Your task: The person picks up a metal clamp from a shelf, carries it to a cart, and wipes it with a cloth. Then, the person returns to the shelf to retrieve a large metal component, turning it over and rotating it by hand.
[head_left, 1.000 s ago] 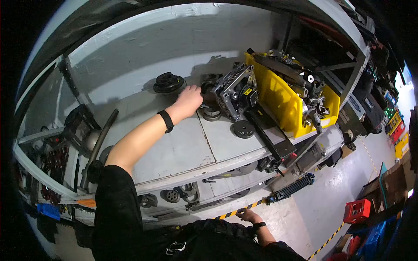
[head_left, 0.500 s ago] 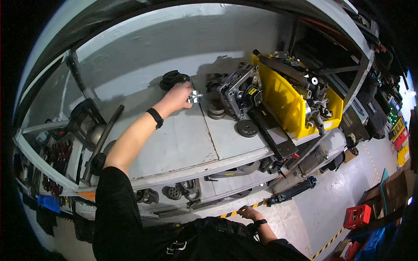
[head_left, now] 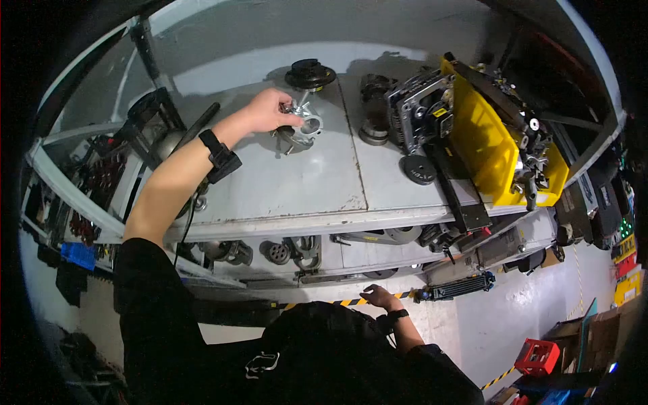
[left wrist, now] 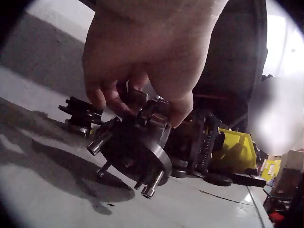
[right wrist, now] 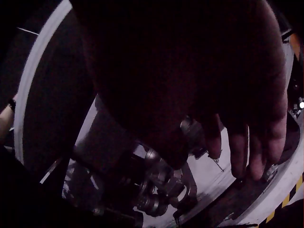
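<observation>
In the head view, my left hand (head_left: 268, 111) grips a silvery metal fitting (head_left: 310, 125) with a ring-shaped opening, over the upper shelf (head_left: 283, 189). From the left wrist, the same hand (left wrist: 147, 52) pinches the fitting's upper lugs between thumb and fingers. Its round dark flange (left wrist: 126, 152) faces down with several bolts sticking out, and a shadow lies on the shelf beneath. Behind it stands a black round part (head_left: 309, 73). My right hand (head_left: 380, 297) hangs beside the lower shelf with loose fingers; its wrist view (right wrist: 190, 71) shows nothing in the fingers.
To the right are a metal mechanism (head_left: 415, 111), a dark disc (head_left: 418, 169), a black bar (head_left: 455, 185) and a yellow bin (head_left: 478, 135) full of metal parts. A dark rod (head_left: 197, 127) and frame lie left. More parts (head_left: 277, 252) sit on the lower shelf.
My left hand has come away from the parts at the back, lifting the metal fitting and carrying it left and forward over the shelf. The head view has shifted; my right hand still hangs low.
</observation>
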A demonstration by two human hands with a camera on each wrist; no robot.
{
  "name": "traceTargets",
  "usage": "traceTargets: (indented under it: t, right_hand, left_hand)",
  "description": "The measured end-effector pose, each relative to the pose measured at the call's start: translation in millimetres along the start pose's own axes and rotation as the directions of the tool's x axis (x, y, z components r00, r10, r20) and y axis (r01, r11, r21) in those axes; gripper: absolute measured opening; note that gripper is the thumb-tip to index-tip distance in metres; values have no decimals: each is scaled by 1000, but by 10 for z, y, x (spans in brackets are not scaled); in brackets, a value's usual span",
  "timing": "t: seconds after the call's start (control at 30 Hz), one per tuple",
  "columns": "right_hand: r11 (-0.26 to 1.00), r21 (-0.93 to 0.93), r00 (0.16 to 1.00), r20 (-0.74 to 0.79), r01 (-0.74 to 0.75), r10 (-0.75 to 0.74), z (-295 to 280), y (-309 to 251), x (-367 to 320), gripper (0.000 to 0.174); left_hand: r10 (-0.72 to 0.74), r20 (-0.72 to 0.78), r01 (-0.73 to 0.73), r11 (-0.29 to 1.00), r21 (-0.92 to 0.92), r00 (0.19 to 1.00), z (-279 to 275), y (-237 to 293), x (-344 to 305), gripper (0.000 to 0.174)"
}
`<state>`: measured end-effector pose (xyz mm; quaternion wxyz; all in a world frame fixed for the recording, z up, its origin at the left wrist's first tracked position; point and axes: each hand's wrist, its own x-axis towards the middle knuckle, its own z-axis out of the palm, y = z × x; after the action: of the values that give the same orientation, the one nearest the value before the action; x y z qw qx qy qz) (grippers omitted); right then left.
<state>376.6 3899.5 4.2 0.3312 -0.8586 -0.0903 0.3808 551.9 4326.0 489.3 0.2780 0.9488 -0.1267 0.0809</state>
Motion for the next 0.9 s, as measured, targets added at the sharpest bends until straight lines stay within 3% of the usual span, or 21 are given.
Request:
traceTargets:
  t: [0.1,0.17,0.2,0.43,0.57,0.63,0.77,0.83,0.9]
  right_hand:
    - [1000,-7,998,56,20,-20,-62,-312,-80,53]
    - [999,38,994,108,13,-17,-44,-430,-73,54]
    - [1000,28,991,135,10,-14,-46,-480,-79,56]
    - [998,-65,973,229,14,1,-51,-705,-66,59]
    - [973,-213,977,207,93,-48,18,-624,43,59]
    - [894,-298,927,270,336,-259,70,-548,124,60]
    - [943,-221,931,324,249,-169,-331,-1494,-566,56]
    - [947,-137,906,358,291,-226,-468,-1766,-728,57]
    - [929,10,849,403,369,-342,-645,-2123,-948,55]
  left_hand:
    - [-57,62,60,997,-49,996,-69,-13,-211,44]
    - [43,48,-45,999,31,998,-109,4,-366,51]
    - [75,102,-70,996,-56,992,-102,-63,-411,60]
    - [142,71,-143,990,8,987,-177,-1,-704,62]
    - [102,81,-105,994,26,991,-210,60,-791,57]
    - [124,76,-127,991,36,989,-230,84,-834,53]
    - [93,102,-101,992,79,990,-253,40,-900,52]
    - [177,2,-175,970,171,984,-221,-47,-926,55]
    - [146,-10,-142,976,162,989,-202,-51,-952,58]
